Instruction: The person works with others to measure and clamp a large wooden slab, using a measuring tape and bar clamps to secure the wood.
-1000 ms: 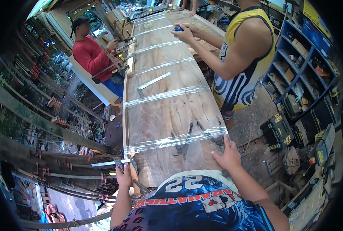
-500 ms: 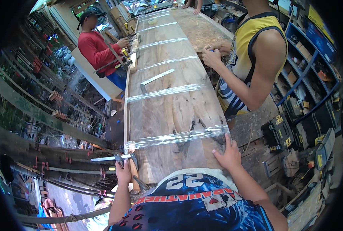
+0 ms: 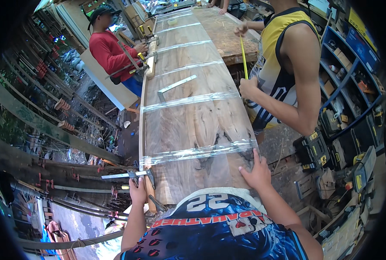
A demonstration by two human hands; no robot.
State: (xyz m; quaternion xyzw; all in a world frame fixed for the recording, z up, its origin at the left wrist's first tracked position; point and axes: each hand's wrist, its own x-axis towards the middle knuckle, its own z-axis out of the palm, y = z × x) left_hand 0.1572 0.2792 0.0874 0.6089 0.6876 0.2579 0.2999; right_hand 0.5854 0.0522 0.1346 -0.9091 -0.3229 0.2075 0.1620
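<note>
A long wooden slab [image 3: 180, 125] stretches away in front of me, crossed by several bands of clear plastic wrap [image 3: 197, 152]. At its near left edge my left hand [image 3: 137, 193] is closed on a metal bar clamp [image 3: 119, 175], which sits by a narrow wooden strip [image 3: 149, 190]. My right hand [image 3: 258, 174] rests on the near right edge of the slab, thumb and forefinger apart; its other fingers are partly hidden. Farther along, a metal try square [image 3: 178, 86] lies on the slab's surface.
On the right, a person in a yellow sleeveless shirt [image 3: 297, 47] holds a stretched yellow tape measure [image 3: 243, 56]. A person in a red shirt [image 3: 108, 54] stands at the left edge by more clamps [image 3: 152, 45]. Blue shelves [image 3: 344, 73] and a black toolbox [image 3: 312, 149] stand right.
The person in yellow has pulled out the tape measure, one hand moving up and the other down. My hands have stayed almost still.
</note>
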